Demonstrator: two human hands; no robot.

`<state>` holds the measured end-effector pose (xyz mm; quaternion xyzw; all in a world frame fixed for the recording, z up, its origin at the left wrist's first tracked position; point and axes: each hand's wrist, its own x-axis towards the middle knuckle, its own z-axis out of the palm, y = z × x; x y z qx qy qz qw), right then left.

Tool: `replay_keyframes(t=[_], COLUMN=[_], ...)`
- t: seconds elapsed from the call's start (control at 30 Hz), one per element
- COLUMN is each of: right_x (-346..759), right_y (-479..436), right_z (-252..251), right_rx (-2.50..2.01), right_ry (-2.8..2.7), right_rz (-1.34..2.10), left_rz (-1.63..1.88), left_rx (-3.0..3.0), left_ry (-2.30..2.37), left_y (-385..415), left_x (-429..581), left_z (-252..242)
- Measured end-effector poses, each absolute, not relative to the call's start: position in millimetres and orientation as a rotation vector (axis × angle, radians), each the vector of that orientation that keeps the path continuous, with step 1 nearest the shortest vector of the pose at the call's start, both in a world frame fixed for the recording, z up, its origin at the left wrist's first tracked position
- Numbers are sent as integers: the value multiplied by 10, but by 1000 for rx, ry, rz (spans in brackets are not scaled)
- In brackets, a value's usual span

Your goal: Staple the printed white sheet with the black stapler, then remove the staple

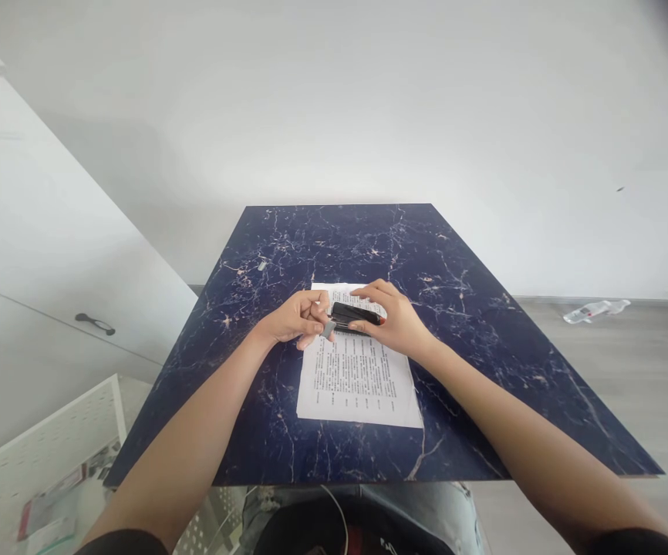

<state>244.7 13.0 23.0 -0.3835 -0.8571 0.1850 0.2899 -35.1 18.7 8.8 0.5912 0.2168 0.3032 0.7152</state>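
Observation:
A black stapler (358,314) with a bit of orange at its right end lies over the printed sheets, its length running left to right. My right hand (395,317) grips it from the right, thumb on the near side and fingers on the far side. At the stapler's left end, my left hand (305,317) pinches a small grey strip of staples (328,329) between thumb and fingers. Under both hands is a stack of printed paper (360,385) on the table; the fingers and stapler cover part of its text.
The dark blue marbled table (334,239) has a small pale piece (261,266) on its left side. A white cabinet (79,223) stands left, above a white perforated basket (38,432). Clear plastic packaging (597,311) lies on the floor at right, by the wall.

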Motion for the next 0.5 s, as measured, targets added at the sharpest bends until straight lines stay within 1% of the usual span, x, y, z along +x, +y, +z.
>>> replay_keyframes(t=[0.17,0.3,0.5], right_x=[2362,2255,2210], right_y=[-44,-165,-189], right_z=[389,382,338], right_rx=[-716,-532,-466], right_ry=[-2210,-2312,-2301], right_rz=[234,230,310], left_rz=[649,609,595], left_rx=[1345,1348,1369], left_ry=[489,477,513], left_y=[126,120,110], left_x=[-272,-253,-244], left_z=[171,164,171])
